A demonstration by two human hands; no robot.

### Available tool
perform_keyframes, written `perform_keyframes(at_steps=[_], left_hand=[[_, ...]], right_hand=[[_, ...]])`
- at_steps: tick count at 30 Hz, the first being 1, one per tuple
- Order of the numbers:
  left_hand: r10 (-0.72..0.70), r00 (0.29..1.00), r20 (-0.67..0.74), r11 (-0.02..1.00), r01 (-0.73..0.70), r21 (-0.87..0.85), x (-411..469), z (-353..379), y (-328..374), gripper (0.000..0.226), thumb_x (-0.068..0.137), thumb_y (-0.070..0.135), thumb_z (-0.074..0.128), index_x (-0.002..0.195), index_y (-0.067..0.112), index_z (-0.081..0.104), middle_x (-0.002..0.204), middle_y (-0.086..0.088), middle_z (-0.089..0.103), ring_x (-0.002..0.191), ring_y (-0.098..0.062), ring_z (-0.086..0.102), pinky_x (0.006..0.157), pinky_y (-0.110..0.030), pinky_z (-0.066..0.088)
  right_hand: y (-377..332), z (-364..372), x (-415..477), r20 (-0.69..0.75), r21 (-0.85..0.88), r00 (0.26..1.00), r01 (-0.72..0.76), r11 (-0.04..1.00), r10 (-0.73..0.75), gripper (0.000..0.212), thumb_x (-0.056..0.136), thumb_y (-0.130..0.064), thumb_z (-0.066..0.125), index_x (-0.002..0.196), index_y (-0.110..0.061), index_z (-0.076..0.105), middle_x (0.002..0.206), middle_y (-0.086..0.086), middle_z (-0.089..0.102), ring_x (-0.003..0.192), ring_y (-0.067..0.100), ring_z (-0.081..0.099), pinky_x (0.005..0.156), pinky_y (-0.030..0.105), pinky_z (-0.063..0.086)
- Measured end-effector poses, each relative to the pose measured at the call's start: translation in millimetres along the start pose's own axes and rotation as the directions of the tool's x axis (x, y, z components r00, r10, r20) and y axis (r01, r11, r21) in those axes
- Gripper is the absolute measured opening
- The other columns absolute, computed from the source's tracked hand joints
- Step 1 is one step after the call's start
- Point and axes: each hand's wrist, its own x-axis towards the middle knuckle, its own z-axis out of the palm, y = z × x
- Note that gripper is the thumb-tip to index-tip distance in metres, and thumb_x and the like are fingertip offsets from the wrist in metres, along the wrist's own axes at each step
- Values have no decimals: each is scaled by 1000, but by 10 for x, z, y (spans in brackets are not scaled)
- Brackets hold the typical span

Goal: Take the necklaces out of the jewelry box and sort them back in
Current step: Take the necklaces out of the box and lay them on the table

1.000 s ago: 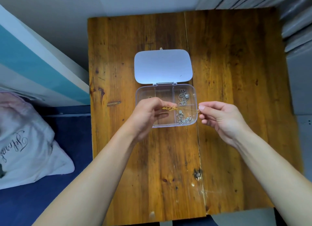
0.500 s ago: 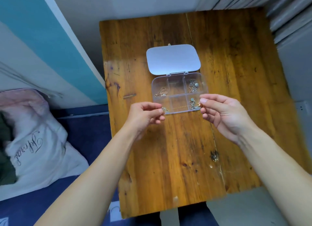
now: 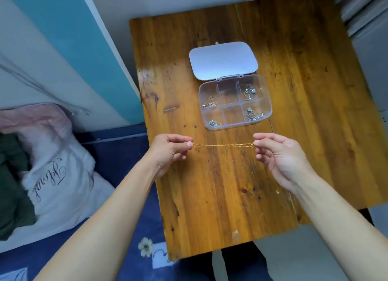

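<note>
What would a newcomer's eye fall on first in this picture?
A thin gold chain necklace is stretched level between the left hand and the right hand, each pinching one end above the brown wooden table. Beyond it a clear plastic jewelry box lies open, its pale lid flat, with necklaces in the four corner compartments.

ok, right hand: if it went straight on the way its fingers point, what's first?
The right hand points left along the chain, so the left hand comes first. Both look level, though depth is unclear. The box lies off that line.
</note>
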Motion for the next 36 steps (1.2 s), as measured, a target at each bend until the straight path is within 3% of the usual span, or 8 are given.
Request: perform_keyframes(at_steps=[4,10,16,18,22,25,28,36], left_hand=[[-107,974,199,993,96,65,-8,-141,-11,11,78,2,72,88,5,76,70,-5,68,62,-12,58,53,-21,50],[-212,899,384,867,-8,498,-63,-125,37,17,88,5,61,93,12,76,63,-1,56,57,-10,48,54,-23,44],[-88,945,315,995,66,79,-26,-17,-66,11,89,14,63,88,7,72,75,-6,64,72,-17,59,64,-27,53],[-18,986,164,999,22,-26,-21,3,-139,16,89,20,65,91,6,72,85,-8,69,78,-19,64,67,-27,55],[109,979,-170,991,-95,92,1,27,-213,18,91,26,63,91,11,73,90,-10,73,77,-19,71,64,-28,58],[329,904,-275,866,-173,468,23,-22,-225,13,90,27,62,86,19,73,83,-1,70,78,-16,66,68,-32,57],[517,816,-258,643,-172,746,5,-102,-242,8,88,19,63,89,18,71,93,-1,63,85,-18,59,77,-39,54],[395,910,128,423,-304,853,-3,162,-274,16,79,37,74,86,24,68,70,10,56,71,-13,55,58,-28,42]], right_hand=[[43,39,-58,-79,52,995,69,996,-65,16,82,7,61,80,-6,70,64,5,58,57,13,52,49,19,45],[9,165,-149,-93,94,986,145,985,-136,18,81,8,62,76,-8,71,58,0,59,53,10,53,48,19,45],[140,214,-125,24,29,999,36,999,-37,18,81,7,63,79,-9,71,60,0,61,56,11,55,49,20,46],[232,181,-132,70,-24,998,-5,1000,7,18,80,6,65,79,-10,73,62,1,63,58,11,59,50,21,48],[480,103,-127,25,-231,999,-41,972,48,15,79,4,70,79,-10,74,68,5,69,64,14,64,52,21,51],[671,77,-107,-38,-476,999,7,879,-28,16,80,-1,71,76,-17,74,70,3,70,60,13,60,55,23,51],[798,39,-99,23,-789,987,115,604,-158,13,79,-13,72,77,-25,73,79,-8,70,73,9,60,70,27,49],[909,-50,-189,159,-915,962,228,332,-224,12,78,-29,77,88,-29,70,86,-12,62,76,8,60,70,33,53]])
